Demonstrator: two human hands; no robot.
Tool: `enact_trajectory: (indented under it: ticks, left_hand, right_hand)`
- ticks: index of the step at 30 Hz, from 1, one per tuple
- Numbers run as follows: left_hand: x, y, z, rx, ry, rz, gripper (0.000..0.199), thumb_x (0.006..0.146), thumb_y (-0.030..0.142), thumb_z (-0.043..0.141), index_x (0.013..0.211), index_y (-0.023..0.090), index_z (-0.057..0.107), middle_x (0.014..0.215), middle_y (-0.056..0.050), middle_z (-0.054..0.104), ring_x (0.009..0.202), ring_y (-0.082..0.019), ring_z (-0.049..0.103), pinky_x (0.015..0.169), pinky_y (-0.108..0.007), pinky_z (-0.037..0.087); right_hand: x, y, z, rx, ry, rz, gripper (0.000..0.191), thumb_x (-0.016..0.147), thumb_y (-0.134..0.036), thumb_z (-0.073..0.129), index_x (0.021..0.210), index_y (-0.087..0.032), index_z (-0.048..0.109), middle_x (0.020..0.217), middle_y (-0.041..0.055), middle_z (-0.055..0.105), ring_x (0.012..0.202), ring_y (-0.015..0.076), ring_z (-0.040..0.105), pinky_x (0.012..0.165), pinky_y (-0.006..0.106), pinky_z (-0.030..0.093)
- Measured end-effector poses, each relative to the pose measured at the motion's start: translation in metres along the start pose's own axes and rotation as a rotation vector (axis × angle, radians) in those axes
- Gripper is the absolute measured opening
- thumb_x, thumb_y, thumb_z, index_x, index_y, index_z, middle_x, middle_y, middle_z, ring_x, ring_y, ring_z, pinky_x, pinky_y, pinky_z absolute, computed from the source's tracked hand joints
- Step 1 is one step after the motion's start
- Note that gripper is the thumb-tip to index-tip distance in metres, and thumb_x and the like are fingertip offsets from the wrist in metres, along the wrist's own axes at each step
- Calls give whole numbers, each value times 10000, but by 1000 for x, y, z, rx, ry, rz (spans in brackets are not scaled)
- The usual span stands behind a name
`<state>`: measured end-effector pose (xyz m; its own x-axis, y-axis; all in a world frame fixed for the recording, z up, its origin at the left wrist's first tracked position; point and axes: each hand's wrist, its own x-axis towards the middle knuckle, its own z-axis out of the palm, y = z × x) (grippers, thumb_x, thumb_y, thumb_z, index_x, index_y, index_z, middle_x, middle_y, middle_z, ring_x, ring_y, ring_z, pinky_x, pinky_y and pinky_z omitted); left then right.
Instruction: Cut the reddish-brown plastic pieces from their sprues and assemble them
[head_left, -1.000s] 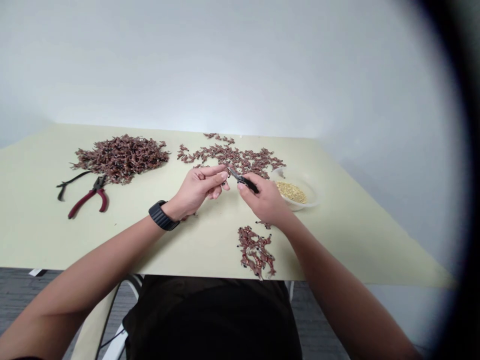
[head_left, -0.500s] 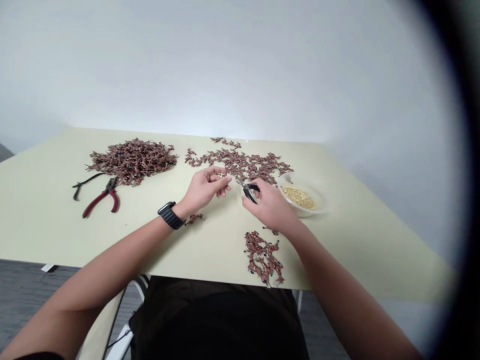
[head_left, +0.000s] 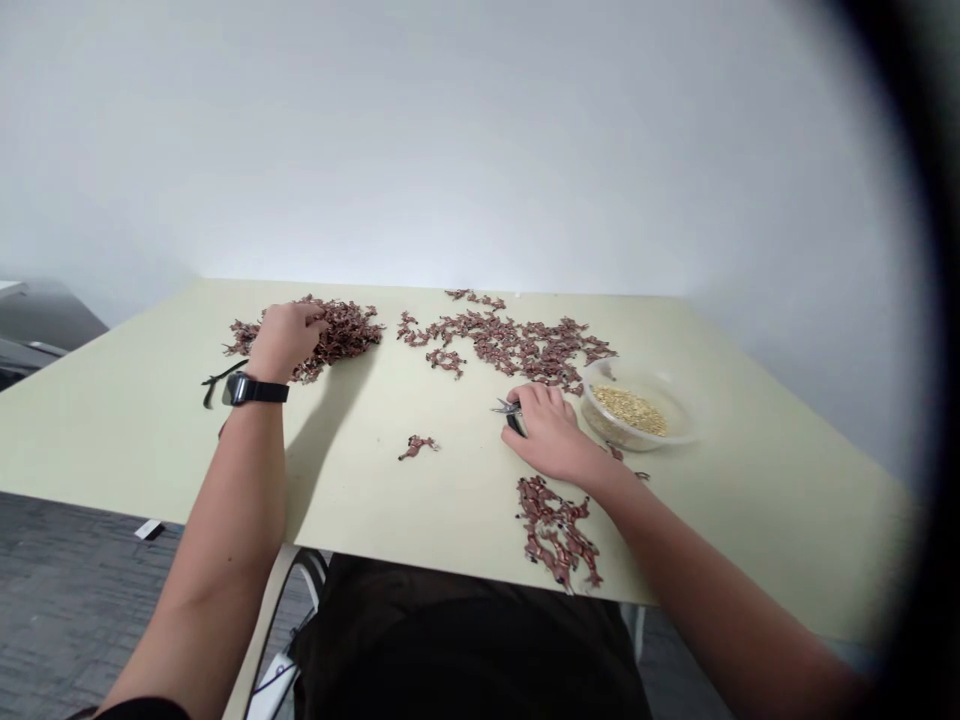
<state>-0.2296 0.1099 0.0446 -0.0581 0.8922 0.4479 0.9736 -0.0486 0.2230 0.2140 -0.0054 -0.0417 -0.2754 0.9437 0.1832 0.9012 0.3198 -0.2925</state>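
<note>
My left hand [head_left: 289,338] is over the big pile of small brown figures [head_left: 345,330] at the left, fingers curled down at its top; what they hold, if anything, is hidden. My right hand [head_left: 546,428] is closed on small black-handled pliers [head_left: 514,415], its jaws pointing left just above or on the table. A looser spread of brown figures [head_left: 525,348] lies beyond my right hand. One single figure [head_left: 418,447] rests on the table between my hands, and a small group of figures [head_left: 555,530] lies near the front edge.
A clear round bowl [head_left: 679,425] with gold-coloured bits [head_left: 630,410] stands right of my right hand. A black tool handle [head_left: 223,375] shows beside my left wrist. The pale table [head_left: 750,480] meets a wall behind.
My left hand has moved left from near the pliers to the big pile. A figure now lies at the near side of the loose spread. My right hand has lowered slightly, still holding the pliers.
</note>
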Motion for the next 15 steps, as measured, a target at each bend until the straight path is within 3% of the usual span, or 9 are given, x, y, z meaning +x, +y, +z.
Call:
enact_trajectory:
  ticks: [4, 8, 10, 12, 14, 15]
  left_hand:
    - [-4, -6, 5, 44, 0, -65, 296, 937, 383, 754, 1115, 158, 826, 931, -79, 768, 871, -233, 658, 850, -384, 546]
    - [-11, 8, 11, 87, 56, -84, 398, 1007, 526, 656, 1069, 167, 817, 1173, -98, 709, 958, -234, 610, 862, -395, 510]
    - [-14, 13, 11, 84, 68, -89, 447, 1001, 569, 661, 1048, 143, 789, 1227, -107, 669, 986, -230, 594, 879, -385, 500]
    - [-16, 16, 9, 46, 88, -91, 478, 977, 601, 691, 1039, 130, 751, 1195, -108, 657, 984, -228, 590, 882, -376, 493]
    - [-16, 22, 4, -28, 111, -69, 497, 970, 618, 694, 1081, 134, 719, 1170, -110, 649, 974, -229, 583, 888, -384, 483]
    - [-16, 26, 1, -68, 111, -49, 505, 980, 622, 677, 1110, 135, 709, 1177, -118, 642, 972, -233, 576, 890, -395, 478]
  right_hand:
    - [1, 3, 6, -13, 13, 0, 297, 971, -371, 505, 1230, -237, 561, 1322, 141, 603, 1229, 339, 517, 1053, 518, 429]
    - [-1, -6, -1, -25, 90, -26, 329, 1024, -447, 495, 1272, -249, 580, 1421, 152, 574, 1333, 358, 470, 1092, 549, 401]
    - [-1, -13, -12, 5, 183, -57, 320, 1050, -473, 484, 1226, -240, 616, 1406, 156, 585, 1336, 360, 466, 1103, 542, 399]
    - [-2, -16, -30, 74, 263, -70, 297, 1083, -428, 432, 1040, -226, 645, 1228, 150, 652, 1236, 336, 525, 1070, 502, 434]
    - [-4, -10, -56, 141, 325, -33, 327, 1094, -329, 371, 933, -229, 637, 1069, 136, 687, 1099, 311, 583, 988, 475, 472]
    - [-4, -1, -70, 161, 389, 17, 296, 1078, -281, 385, 970, -225, 654, 1094, 136, 698, 1088, 304, 598, 975, 469, 474]
